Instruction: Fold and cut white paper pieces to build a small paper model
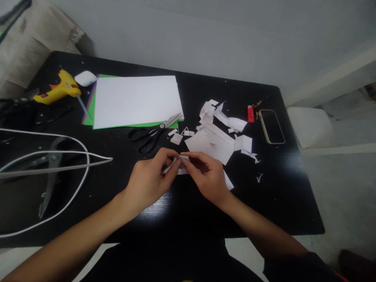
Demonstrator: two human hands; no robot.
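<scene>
Between my two hands is a small piece of white paper, mostly covered by the fingers. My left hand pinches its left side with thumb and forefinger. On the other side my right hand pinches it the same way, and the fingertips of both hands nearly meet. Just beyond lie white paper scraps, some cut and some curled. Black-handled scissors rest partly open beyond my left hand, blades over the corner of a white sheet. How the held paper is folded is hidden.
Green sheets lie under the white one. A yellow glue gun and a white case are at the back left. A white cable loops across the left side. A red lighter and a phone lie at right.
</scene>
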